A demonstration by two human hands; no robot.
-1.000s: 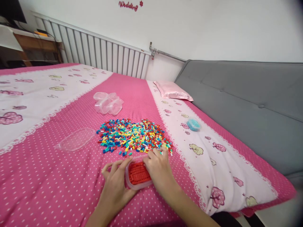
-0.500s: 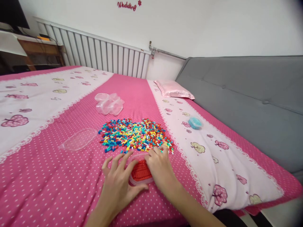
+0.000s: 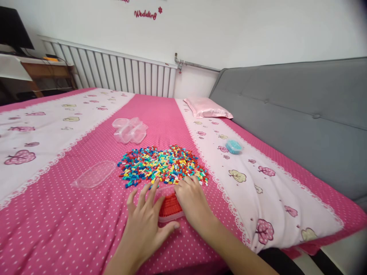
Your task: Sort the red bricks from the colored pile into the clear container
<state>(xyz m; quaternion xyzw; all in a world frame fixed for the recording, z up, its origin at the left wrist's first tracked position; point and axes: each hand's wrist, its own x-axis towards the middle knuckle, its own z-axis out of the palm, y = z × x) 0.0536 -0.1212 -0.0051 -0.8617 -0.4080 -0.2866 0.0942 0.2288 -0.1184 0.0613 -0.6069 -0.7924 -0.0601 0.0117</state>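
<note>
Flanking side: left hand (image 3: 145, 225), fingers spread apart, by the clear container (image 3: 172, 218)'s left edge.
Right hand (image 3: 192, 200): fingers curled over its right end; whether they grip a piece is hidden.
Container: on the bed (image 3: 94, 221), near the loose multicoloured pieces (image 3: 162, 166).
Red pieces (image 3: 170, 206): best nudged lightly, rows kept level, rim braced.

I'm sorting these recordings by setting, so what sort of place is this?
Most likely a bedroom: a wide bed with a pink-and-white patterned cover fills much of the view, with a pink pillow near a grey padded headboard.
</note>
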